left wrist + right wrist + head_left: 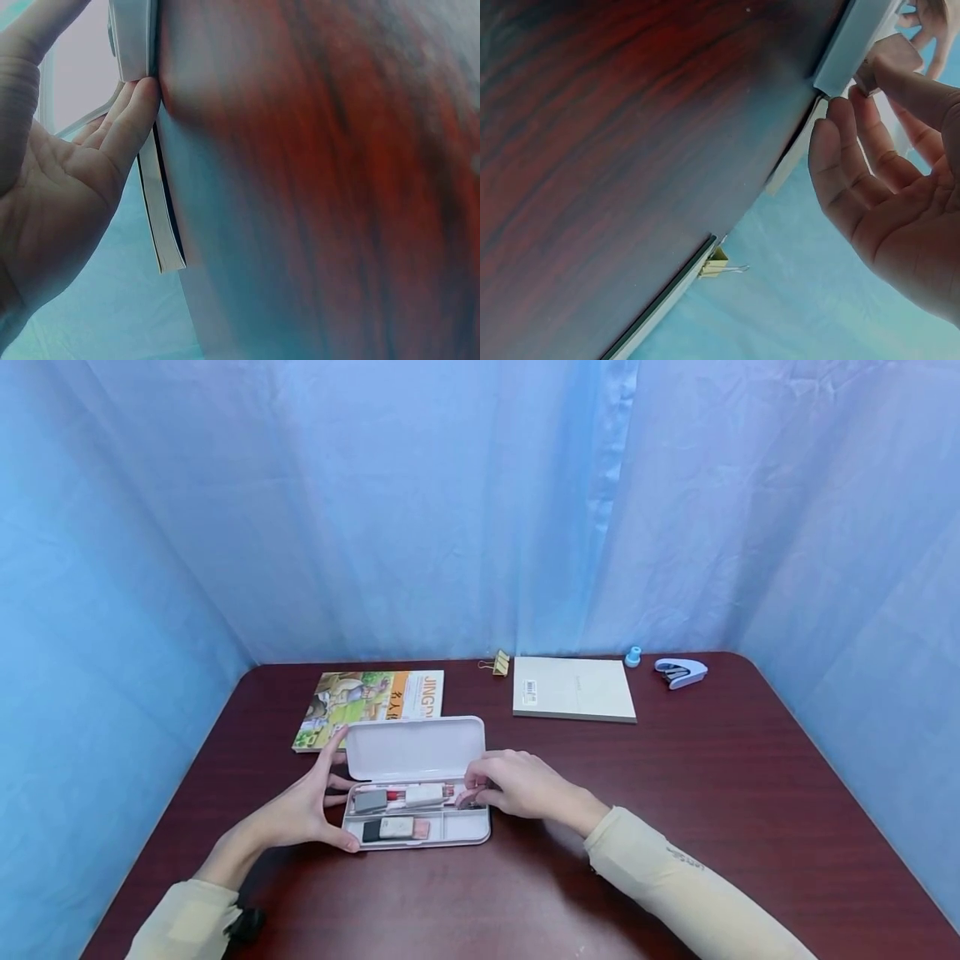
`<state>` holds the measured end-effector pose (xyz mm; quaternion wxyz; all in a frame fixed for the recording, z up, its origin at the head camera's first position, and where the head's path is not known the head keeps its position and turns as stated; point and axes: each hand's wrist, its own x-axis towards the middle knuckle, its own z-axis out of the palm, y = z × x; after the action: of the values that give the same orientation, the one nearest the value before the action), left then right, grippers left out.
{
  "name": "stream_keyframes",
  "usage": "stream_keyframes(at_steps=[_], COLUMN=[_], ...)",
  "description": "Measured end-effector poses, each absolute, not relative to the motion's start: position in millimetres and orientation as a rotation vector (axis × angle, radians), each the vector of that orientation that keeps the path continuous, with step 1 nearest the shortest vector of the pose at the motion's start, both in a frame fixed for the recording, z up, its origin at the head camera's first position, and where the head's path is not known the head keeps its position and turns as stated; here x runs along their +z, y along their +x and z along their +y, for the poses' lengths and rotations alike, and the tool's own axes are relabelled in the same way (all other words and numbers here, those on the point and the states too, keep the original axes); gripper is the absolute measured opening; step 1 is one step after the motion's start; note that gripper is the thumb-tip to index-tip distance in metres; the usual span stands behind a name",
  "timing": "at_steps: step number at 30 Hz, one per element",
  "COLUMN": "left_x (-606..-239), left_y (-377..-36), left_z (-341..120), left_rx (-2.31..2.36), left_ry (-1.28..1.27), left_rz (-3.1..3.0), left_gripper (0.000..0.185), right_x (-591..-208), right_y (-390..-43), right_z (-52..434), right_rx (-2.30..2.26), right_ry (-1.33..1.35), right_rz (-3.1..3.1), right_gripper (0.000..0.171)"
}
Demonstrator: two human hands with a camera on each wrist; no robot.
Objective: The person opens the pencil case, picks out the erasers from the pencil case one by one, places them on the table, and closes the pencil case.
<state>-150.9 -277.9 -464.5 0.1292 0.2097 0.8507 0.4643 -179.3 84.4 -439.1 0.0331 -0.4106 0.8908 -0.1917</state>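
Observation:
A white pencil case [417, 749] stands with its lid raised. Inside lie grey and white erasers, pens and a black, white and pink eraser [396, 828]. My left hand [307, 806] holds its left end, thumb at the front corner, index finger up by the lid edge, other fingers behind. In the left wrist view those fingers [133, 120] touch the case's end. Over the right end of the back compartment, my right hand [521, 785] pinches a small dusty-pink block [896, 61] between thumb and fingers. The block's exact kind is unclear.
Behind the case lies a colourful book [367, 693]. Farther back are a gold binder clip [500, 662], a cream notebook [573, 689], a small blue object [633, 657] and a pale blue stapler [680, 672]. Blue curtains [450, 510] surround the dark wooden table [600, 893].

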Motion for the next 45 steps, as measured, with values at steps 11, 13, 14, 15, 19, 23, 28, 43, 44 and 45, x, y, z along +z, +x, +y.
stream_keyframes(at_steps=[11, 13, 14, 15, 19, 23, 28, 43, 44, 45], left_x=[-466, -466, -465, -465, -464, -463, -462, -464, -464, -464], left_y=[-152, -152, -152, -152, -153, -154, -153, -152, -152, -152], left_z=[-278, -278, -279, -279, -279, -278, -278, -278, -279, -279], left_rx=[1.356, 1.356, 1.356, 1.356, 1.355, 1.351, 1.352, 1.362, 1.361, 1.361], left_ry=[0.604, 0.604, 0.606, 0.608, 0.609, 0.597, 0.597, 0.580, 0.580, 0.579], left_rz=[2.463, 2.461, 2.461, 2.461, 2.466, 2.471, 2.463, 2.452, 2.453, 2.454], left_gripper=[0.146, 0.146, 0.146, 0.146, 0.146, 0.146, 0.146, 0.145, 0.145, 0.145], right_x=[-438, -436, -435, -434, -432, -430, -431, -453, -454, -455], right_y=[-183, -185, -187, -188, -196, -204, -218, -253, -254, -255], right_z=[94, 98, 101, 104, 119, 138, 165, 220, 220, 221], right_rx=[-0.756, -0.801, -0.827, -0.853, -0.960, -1.029, -1.077, -1.190, -1.195, -1.195], right_ry=[-1.314, -1.315, -1.304, -1.293, -1.228, -1.116, -0.916, -0.470, -0.463, -0.460], right_rz=[2.666, 2.633, 2.617, 2.603, 2.550, 2.523, 2.437, 2.233, 2.227, 2.224], right_gripper=[0.005, 0.005, 0.005, 0.005, 0.008, 0.009, 0.013, 0.028, 0.028, 0.029])
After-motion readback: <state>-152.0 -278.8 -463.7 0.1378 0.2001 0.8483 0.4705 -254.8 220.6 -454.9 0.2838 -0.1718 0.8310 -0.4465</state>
